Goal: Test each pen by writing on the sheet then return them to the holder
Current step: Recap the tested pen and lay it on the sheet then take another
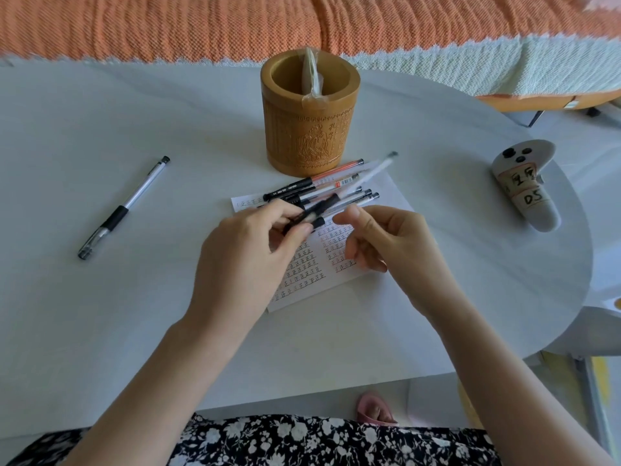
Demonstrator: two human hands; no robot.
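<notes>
Slanting from left hand (255,240) fingertips toward holder (309,112), blurred pen (339,196).

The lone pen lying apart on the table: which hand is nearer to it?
Left. The left hand is over the sheet, well right of the lone pen; the right hand is farther right still.

A carved holder (309,129) of matt, tan wood or bamboo stands on a smooth, matt white table (100,314). Pens (322,193) of clear and black plastic lie on a paper sheet (386,193); behind, ribbed orange cloth (168,25), seemingly woven.
</notes>
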